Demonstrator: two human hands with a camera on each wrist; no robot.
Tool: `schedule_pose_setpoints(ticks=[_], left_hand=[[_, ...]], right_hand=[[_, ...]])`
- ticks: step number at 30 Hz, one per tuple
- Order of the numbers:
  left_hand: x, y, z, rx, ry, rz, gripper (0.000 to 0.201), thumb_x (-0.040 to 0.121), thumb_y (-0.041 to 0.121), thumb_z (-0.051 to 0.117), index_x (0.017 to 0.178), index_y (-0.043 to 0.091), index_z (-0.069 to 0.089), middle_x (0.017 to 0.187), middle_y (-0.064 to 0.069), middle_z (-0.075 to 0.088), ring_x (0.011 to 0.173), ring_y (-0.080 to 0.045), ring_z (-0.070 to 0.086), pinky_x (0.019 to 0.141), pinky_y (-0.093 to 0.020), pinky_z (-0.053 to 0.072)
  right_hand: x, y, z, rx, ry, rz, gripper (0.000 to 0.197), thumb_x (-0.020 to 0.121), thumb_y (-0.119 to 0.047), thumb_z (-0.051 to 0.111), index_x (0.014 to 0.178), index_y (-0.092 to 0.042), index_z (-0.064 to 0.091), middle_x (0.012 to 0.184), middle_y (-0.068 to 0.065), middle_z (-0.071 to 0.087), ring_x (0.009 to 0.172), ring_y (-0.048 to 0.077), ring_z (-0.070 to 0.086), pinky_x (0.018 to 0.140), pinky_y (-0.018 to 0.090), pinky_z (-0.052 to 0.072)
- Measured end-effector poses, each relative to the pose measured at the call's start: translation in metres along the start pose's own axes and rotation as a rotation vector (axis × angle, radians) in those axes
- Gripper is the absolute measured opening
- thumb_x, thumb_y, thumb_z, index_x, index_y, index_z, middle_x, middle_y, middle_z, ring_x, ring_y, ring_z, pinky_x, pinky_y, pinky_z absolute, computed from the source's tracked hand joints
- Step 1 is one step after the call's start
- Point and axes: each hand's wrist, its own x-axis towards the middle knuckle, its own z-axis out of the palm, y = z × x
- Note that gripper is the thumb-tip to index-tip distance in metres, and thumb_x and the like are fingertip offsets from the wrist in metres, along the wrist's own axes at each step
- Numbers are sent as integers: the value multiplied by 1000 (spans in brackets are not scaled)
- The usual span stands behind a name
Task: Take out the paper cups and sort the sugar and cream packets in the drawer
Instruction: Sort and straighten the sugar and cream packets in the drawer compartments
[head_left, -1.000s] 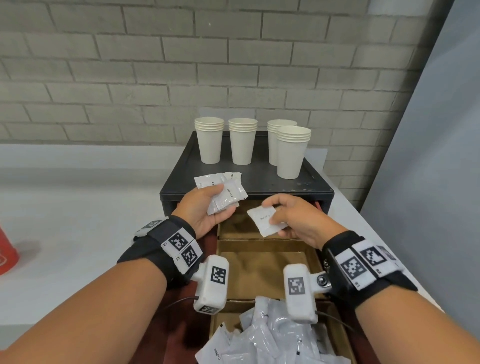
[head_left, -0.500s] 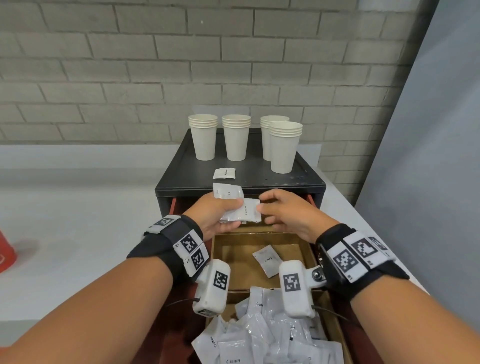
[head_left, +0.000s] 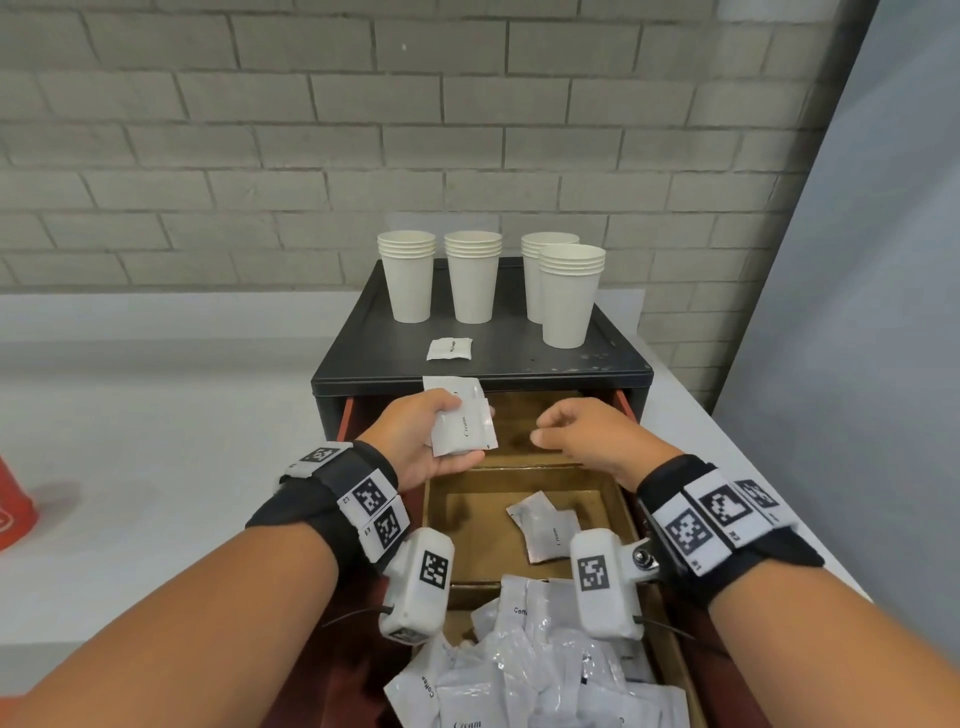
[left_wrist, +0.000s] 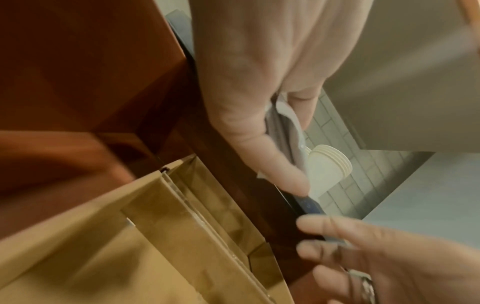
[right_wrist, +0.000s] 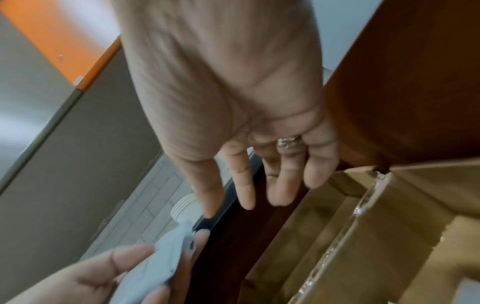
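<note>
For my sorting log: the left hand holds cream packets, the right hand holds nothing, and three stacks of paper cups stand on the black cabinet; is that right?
Not quite: four stacks of paper cups stand on the black cabinet, as the head view shows. The left hand does hold cream packets; the right hand holds nothing.

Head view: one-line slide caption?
Left hand holds cream packets over the open drawer; right hand empty, paper cups on top.

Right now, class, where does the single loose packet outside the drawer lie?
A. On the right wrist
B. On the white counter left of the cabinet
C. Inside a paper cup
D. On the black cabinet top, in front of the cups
D: the loose packet lies flat on the black cabinet top, just in front of the stacked paper cups.
</note>
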Motion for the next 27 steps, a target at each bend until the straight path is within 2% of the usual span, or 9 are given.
schedule_pose_setpoints(ticks=[3, 5, 7, 9, 11, 15, 20, 24, 27], left_hand=[[0, -3, 6, 17, -11, -10, 46, 93, 4, 49, 136, 13, 37, 126, -18, 57, 108, -33, 60, 72, -42, 56], [-2, -4, 11, 28, -103, 16, 47, 92, -2, 48, 135, 12, 39, 125, -20, 57, 105, -34, 62, 77, -45, 56], [-5, -4, 14, 11, -134, 22, 38, 94, 1, 46, 130, 12, 42, 119, -18, 59, 99, -31, 63, 77, -44, 55], [-5, -1, 12, -38, -64, -18, 31, 96, 11, 48, 127, 14, 44, 117, -17, 60, 97, -31, 63, 75, -45, 55], [-4, 1, 7, -84, 3, -55, 30, 96, 18, 49, 126, 14, 45, 117, -17, 61, 98, -32, 64, 75, -47, 55], [-4, 2, -3, -32, -15, -32, 23, 99, 21, 41, 120, 12, 45, 102, -15, 68, 86, -27, 67, 69, -40, 55], [-8, -1, -2, 116, -149, -39, 21, 96, 7, 45, 116, 14, 52, 108, -18, 66, 86, -25, 68, 55, -28, 59], [-10, -3, 1, 252, -259, -20, 25, 94, 7, 51, 116, 17, 57, 107, -12, 66, 89, -19, 66, 55, -20, 57], [-10, 0, -1, 151, -186, -24, 22, 95, 15, 50, 116, 14, 56, 108, -13, 66, 93, -22, 65, 52, -21, 57]], right_hand=[[-1, -16, 10, 79, -61, -68, 36, 91, -29, 59, 125, -18, 53, 111, -2, 56, 91, 11, 56, 75, 19, 49], [1, -22, 17, 100, -90, -104, 44, 89, -27, 62, 130, -19, 47, 112, 1, 56, 92, 12, 58, 66, 15, 49], [3, -23, 22, 71, -31, -145, 43, 87, -21, 65, 127, -20, 49, 111, 1, 56, 92, 13, 57, 61, 14, 47], [5, -20, 20, 86, 24, -168, 34, 87, -16, 65, 119, -20, 54, 106, -1, 57, 88, 10, 56, 62, 15, 47], [6, -14, 13, 75, 21, -176, 23, 87, -13, 65, 108, -20, 59, 104, -1, 59, 87, 9, 56, 66, 15, 48], [4, -4, 5, 13, -28, -88, 7, 89, -15, 62, 95, -15, 64, 90, -6, 58, 85, 7, 54, 69, 18, 43], [6, -13, 9, 111, 90, -167, 22, 92, -20, 58, 114, -19, 60, 100, -3, 59, 92, 9, 55, 83, 23, 45], [10, -21, 15, 118, 61, -216, 29, 90, -9, 59, 118, -18, 59, 89, -5, 61, 83, 6, 57, 76, 16, 46], [12, -19, 13, 163, 88, -189, 21, 91, -7, 57, 109, -16, 64, 92, -4, 61, 95, 12, 58, 71, 17, 49]])
